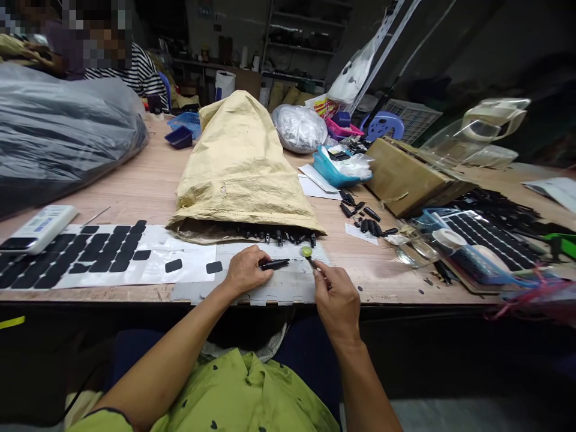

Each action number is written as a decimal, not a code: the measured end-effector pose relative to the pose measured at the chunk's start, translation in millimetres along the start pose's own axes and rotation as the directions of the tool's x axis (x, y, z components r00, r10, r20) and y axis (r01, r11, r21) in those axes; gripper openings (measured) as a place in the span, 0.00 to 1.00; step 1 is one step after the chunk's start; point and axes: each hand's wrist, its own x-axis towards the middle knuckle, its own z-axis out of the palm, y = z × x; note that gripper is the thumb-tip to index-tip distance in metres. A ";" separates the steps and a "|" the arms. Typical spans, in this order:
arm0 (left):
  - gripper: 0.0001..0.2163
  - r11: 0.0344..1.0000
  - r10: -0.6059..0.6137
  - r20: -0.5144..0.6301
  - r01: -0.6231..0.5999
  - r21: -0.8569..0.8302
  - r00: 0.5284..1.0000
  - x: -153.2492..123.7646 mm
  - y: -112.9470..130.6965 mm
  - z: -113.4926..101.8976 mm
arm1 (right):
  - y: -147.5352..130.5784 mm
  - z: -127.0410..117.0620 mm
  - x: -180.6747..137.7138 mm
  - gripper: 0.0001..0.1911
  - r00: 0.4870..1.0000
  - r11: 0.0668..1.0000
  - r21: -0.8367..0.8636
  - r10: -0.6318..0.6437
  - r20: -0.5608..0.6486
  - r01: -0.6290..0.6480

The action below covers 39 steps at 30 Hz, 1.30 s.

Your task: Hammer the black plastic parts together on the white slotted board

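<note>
Head view, looking forward and down over a wooden tabletop (148, 186) in a cluttered workshop.

At 6 o'clock, two bare forearms reach in from a green garment. The left hand (245, 270) is curled, knuckles up. Its fingers are pressed together in a pinch on a black pen-shaped part (275, 263), which lies nearly flat and points to 3 o'clock. The right hand (337, 300) is just beside it at 4 o'clock. It is closed in a pinch on a thin tool (312, 264), whose tip meets a small green disc (306, 251). What kind of tool it is cannot be made out. Both hands work over a grey mat (279, 288) at the near edge of the tabletop.

At 12 o'clock from the hands lies a tan woven sack (240, 168) with its open mouth towards them. A row of loose black parts (279, 236) spills from it, touching the mat's far edge.

At 9 o'clock is a white sheet (189, 264) carrying rows of black pads (90, 255), with a white handset (38, 228) lying on its far corner. Beyond, at 10 o'clock, is a big black plastic bag (58, 132).

At 2 o'clock more scattered black pieces (366, 223) lie near a cardboard box (405, 177) and a blue tray (335, 171). At 3 o'clock is a dark solar panel (490, 237).

At 11 o'clock, well apart, another person in a striped top (139, 72) sits at the far side.
</note>
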 end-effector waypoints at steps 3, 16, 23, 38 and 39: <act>0.08 1.000 -0.001 0.007 0.001 -0.007 1.000 0.0 0.1 -0.2 | 22.3 0.6 6.3 0.13 0.992 0.973 -0.197 0.117 -0.038 -0.122; 0.09 0.970 0.242 0.344 -0.215 -0.117 0.907 -37.9 -5.4 -36.4 | 31.8 16.8 -0.7 0.12 0.994 0.895 -0.438 0.045 -0.101 -0.085; 0.09 0.965 0.255 0.347 -0.258 -0.037 0.902 -70.1 -6.6 -33.7 | 33.5 16.1 -1.0 0.12 0.995 0.888 -0.455 0.027 -0.098 -0.068; 0.14 0.975 -0.168 -0.313 0.205 0.089 0.935 30.1 -20.0 -53.0 | 31.9 17.4 -0.7 0.12 0.994 0.866 -0.498 -0.007 -0.105 -0.047; 0.15 0.967 -0.150 -0.322 0.207 0.150 0.935 35.8 -21.0 -52.0 | 32.2 17.6 -0.8 0.12 0.995 0.862 -0.505 -0.007 -0.103 -0.046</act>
